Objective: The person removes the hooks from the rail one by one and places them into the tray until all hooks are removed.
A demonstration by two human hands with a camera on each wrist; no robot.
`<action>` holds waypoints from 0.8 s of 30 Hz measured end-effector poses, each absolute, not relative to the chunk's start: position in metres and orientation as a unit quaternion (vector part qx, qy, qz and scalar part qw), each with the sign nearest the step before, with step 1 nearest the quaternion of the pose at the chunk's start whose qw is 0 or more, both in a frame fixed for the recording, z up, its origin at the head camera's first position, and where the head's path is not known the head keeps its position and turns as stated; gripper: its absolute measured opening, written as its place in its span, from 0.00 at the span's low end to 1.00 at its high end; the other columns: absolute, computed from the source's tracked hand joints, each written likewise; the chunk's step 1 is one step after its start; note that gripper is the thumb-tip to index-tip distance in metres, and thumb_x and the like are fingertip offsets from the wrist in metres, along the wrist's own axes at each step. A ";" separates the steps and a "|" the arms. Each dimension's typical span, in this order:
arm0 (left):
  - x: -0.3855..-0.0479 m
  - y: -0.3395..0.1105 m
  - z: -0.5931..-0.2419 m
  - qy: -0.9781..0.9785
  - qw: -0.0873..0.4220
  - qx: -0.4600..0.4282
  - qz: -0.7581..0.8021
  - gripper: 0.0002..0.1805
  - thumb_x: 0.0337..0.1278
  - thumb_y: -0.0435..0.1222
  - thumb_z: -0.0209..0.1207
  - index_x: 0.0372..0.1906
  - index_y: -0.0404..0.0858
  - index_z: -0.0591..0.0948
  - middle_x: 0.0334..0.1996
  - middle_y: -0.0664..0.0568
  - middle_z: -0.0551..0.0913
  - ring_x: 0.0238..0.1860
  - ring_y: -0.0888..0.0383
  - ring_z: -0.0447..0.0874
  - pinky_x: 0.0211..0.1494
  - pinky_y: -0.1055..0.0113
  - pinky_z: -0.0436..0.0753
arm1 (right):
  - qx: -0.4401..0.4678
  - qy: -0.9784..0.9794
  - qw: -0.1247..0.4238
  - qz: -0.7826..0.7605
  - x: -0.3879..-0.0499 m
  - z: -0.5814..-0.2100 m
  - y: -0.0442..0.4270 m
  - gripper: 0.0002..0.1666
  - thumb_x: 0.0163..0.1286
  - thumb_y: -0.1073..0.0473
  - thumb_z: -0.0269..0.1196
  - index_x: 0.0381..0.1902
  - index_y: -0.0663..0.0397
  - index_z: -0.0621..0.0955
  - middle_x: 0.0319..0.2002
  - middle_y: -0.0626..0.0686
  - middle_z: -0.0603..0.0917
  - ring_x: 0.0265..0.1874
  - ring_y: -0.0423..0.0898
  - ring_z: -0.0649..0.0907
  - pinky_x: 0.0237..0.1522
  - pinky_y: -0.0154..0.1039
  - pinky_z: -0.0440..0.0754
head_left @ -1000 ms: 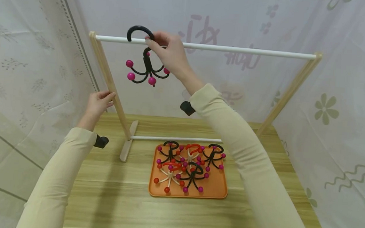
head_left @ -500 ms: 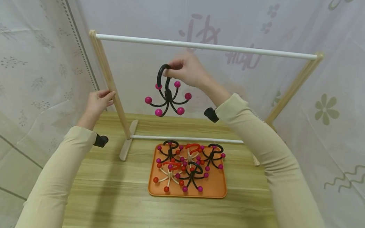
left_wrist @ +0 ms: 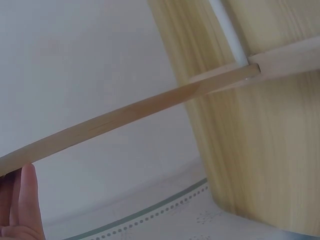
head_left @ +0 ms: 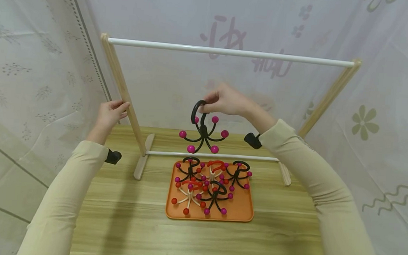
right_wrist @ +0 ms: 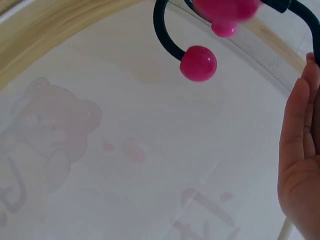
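Note:
My right hand [head_left: 228,101] pinches the curved top of a black multi-arm hook hanger [head_left: 203,132] with pink ball ends. It hangs upright in the air, below the white top rail [head_left: 229,52] and above the orange tray [head_left: 241,211]. In the right wrist view, a pink ball [right_wrist: 198,64] and parts of the black arms show at the top. At the left, my left hand [head_left: 108,117] holds the wooden post [head_left: 122,85] of the rack between thumb and fingers. The left wrist view shows its fingers [left_wrist: 29,195] against the post's edge.
Several hangers lie on the tray: black ones [head_left: 215,197] with pink balls and cream ones [head_left: 190,197] with red hooks and red balls. The rack's lower white rail [head_left: 167,154] runs just behind the tray. Patterned curtains [head_left: 373,161] surround the wooden table [head_left: 142,225].
My right hand has taken the black hanger from beside the top rail's left part, moving it down and right to above the tray. The left hand has stayed on the post.

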State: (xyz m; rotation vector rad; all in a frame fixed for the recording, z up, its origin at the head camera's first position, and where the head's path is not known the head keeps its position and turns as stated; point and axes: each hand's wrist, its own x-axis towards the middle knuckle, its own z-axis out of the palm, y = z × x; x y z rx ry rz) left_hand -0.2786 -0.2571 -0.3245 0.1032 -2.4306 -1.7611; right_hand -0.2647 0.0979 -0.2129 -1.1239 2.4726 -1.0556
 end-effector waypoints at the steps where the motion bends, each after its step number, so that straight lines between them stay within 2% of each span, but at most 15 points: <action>1: -0.279 -0.257 -0.325 -0.808 0.069 0.034 -0.585 0.31 0.60 0.43 0.49 0.61 0.26 0.60 0.57 0.34 0.65 0.56 0.46 0.65 0.46 0.75 0.74 | -0.381 0.843 0.119 -0.362 -0.264 -0.216 0.102 0.07 0.58 0.58 0.63 0.31 0.55 0.84 0.28 0.49 0.83 0.31 0.46 0.79 0.38 0.39 0.75; 7: -0.280 -0.259 -0.324 -0.807 0.066 0.033 -0.586 0.32 0.60 0.43 0.50 0.61 0.26 0.60 0.57 0.33 0.64 0.56 0.46 0.65 0.47 0.73 0.74 | -0.373 0.832 0.140 -0.387 -0.259 -0.233 0.124 0.09 0.58 0.54 0.63 0.29 0.54 0.84 0.28 0.49 0.83 0.31 0.45 0.79 0.37 0.40 0.76; 10: -0.280 -0.259 -0.324 -0.806 0.066 0.031 -0.588 0.32 0.60 0.43 0.49 0.61 0.25 0.59 0.57 0.34 0.64 0.56 0.46 0.65 0.47 0.74 0.74 | -0.376 0.822 0.143 -0.404 -0.255 -0.241 0.133 0.11 0.58 0.55 0.63 0.29 0.58 0.83 0.28 0.51 0.83 0.30 0.47 0.79 0.35 0.40 0.76; 16: -0.279 -0.258 -0.323 -0.810 0.068 0.031 -0.582 0.32 0.60 0.43 0.49 0.61 0.26 0.59 0.58 0.34 0.63 0.56 0.46 0.64 0.48 0.74 0.74 | -0.348 0.810 0.157 -0.446 -0.244 -0.258 0.152 0.14 0.58 0.54 0.63 0.33 0.61 0.82 0.30 0.54 0.83 0.33 0.49 0.79 0.38 0.43 0.77; 24: -0.278 -0.257 -0.323 -0.807 0.068 0.033 -0.585 0.31 0.60 0.43 0.48 0.61 0.25 0.60 0.57 0.33 0.64 0.56 0.46 0.65 0.49 0.72 0.73 | -0.311 0.796 0.155 -0.496 -0.230 -0.278 0.170 0.12 0.58 0.61 0.63 0.34 0.66 0.80 0.30 0.57 0.82 0.31 0.53 0.80 0.39 0.43 0.77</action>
